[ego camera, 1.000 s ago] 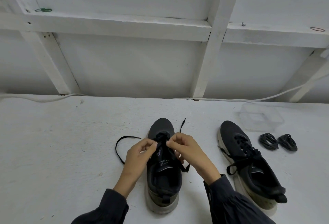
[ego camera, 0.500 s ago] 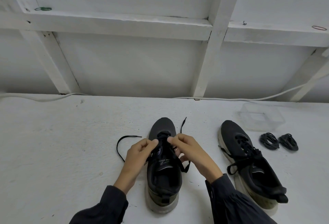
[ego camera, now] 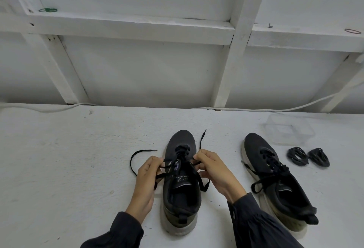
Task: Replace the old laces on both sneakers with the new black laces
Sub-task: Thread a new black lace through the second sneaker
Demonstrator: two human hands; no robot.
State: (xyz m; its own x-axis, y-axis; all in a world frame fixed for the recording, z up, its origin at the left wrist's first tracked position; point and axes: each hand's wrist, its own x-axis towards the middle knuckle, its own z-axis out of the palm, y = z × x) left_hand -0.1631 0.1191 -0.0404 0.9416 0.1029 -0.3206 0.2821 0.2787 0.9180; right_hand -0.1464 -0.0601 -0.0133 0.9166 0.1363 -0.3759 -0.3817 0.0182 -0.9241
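Near the middle of the desk's (ego camera: 59, 169) near edge, a black sneaker (ego camera: 182, 140) is standing with its toe pointing toward the far edge, and both grips are hovering at its eyelets. The left grip (ego camera: 146, 174) is pinching a strand of the black lace (ego camera: 134, 159) on the sneaker's left side, with the loose end looping out across the desk. The right grip (ego camera: 214, 170) is pinching the strand on the other side, its tip trailing beside the toe. Toward the right edge, a second sneaker (ego camera: 254, 147) is lying at an angle, laced, its lace ends hanging loose. Two coiled black laces (ego camera: 297, 156) are sitting just beside it, near a clear container (ego camera: 288, 128) by the far edge.
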